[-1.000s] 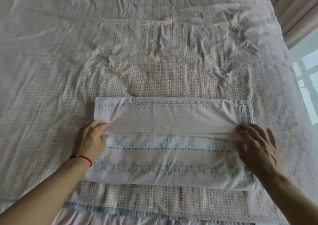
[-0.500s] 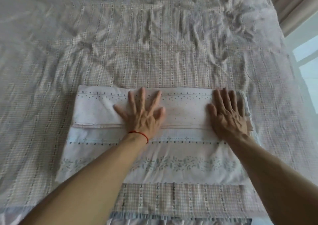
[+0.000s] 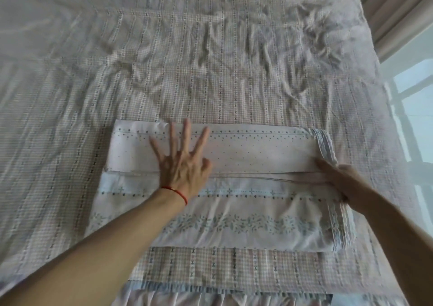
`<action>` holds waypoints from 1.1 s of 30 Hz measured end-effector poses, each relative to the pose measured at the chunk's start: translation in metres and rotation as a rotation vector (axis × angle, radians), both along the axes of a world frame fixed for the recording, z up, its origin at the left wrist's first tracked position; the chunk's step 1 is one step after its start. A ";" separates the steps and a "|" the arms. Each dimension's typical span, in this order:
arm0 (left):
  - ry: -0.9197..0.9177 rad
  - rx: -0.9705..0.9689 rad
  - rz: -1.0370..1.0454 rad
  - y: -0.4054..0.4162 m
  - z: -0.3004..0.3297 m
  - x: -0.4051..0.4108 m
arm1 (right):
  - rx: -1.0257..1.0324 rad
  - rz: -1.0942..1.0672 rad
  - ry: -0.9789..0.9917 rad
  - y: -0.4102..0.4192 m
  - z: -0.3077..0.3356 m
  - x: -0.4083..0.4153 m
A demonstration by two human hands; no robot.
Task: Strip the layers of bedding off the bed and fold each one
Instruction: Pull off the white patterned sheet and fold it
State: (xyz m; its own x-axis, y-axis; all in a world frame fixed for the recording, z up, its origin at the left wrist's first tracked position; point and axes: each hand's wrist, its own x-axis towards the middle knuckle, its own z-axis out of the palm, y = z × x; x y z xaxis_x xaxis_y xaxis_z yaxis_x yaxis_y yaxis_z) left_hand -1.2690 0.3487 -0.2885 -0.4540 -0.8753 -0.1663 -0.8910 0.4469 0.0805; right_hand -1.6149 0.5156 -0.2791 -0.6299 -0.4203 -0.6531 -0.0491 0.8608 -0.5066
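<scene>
- right hand [image 3: 337, 179]: fingertips tucked under the top fold of the folded sheet [image 3: 234, 188], can't see them
- left hand [image 3: 181, 165] covers part of that fold edge
- checked bedspread [image 3: 210, 71]: cut off left and top, motion-blurred
- both forearms run out the bottom edge

Soft daylight from right window [image 3: 412, 123]; edges blurred, perhaps motion.

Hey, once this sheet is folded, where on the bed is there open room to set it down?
The folded sheet fills the near middle, with the left hand flat on it and the right hand at its right end. Free patches: the checked cover beyond the sheet's far edge, and the wide stretch to its left. The near strip is narrow.
</scene>
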 end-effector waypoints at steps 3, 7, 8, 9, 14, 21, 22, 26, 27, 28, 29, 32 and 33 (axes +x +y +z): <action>0.023 0.035 -0.169 0.037 -0.009 -0.040 | -0.032 0.043 -0.186 0.002 0.026 -0.005; -0.045 0.107 -0.100 0.049 -0.029 -0.045 | -0.097 0.080 -0.203 0.000 0.038 -0.004; -0.042 0.116 -0.109 0.050 -0.028 -0.042 | -0.062 0.070 -0.189 -0.001 0.037 -0.002; -0.045 0.126 -0.123 0.051 -0.026 -0.037 | -0.023 0.053 -0.202 -0.002 0.037 0.002; -0.150 0.236 -0.157 0.050 -0.017 -0.006 | 0.059 -0.063 -0.298 -0.008 0.047 0.019; -0.195 0.380 -0.171 0.041 -0.010 -0.009 | -0.122 0.210 -0.170 -0.005 0.097 0.043; -0.183 0.422 -0.169 0.038 -0.004 -0.007 | -0.164 0.266 -0.146 -0.009 0.109 0.051; -0.065 0.570 -0.123 0.022 0.045 -0.003 | -0.301 0.455 -0.009 -0.039 0.153 0.105; 0.097 0.665 -0.032 0.018 0.060 0.001 | -0.346 0.465 0.024 -0.052 0.162 0.126; 0.330 0.768 0.077 0.015 0.072 0.007 | -0.390 0.483 0.036 -0.063 0.166 0.146; 0.573 0.864 0.187 0.012 0.085 0.019 | -0.442 0.515 0.031 -0.078 0.171 0.172; 1.045 1.046 0.527 -0.003 0.106 0.061 | -0.434 0.657 0.108 -0.120 0.161 0.247; 1.158 1.069 0.645 -0.009 0.105 0.077 | -0.432 0.676 0.095 -0.132 0.154 0.273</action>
State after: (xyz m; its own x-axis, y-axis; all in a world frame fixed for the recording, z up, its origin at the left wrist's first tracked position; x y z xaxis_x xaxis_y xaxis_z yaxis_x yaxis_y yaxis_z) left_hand -1.1918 0.3397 -0.1833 -0.3939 -0.6778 -0.6209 -0.1561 -0.6164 0.7718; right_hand -1.3423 0.3837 -0.1251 -0.1943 -0.9332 -0.3023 -0.5487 0.3588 -0.7551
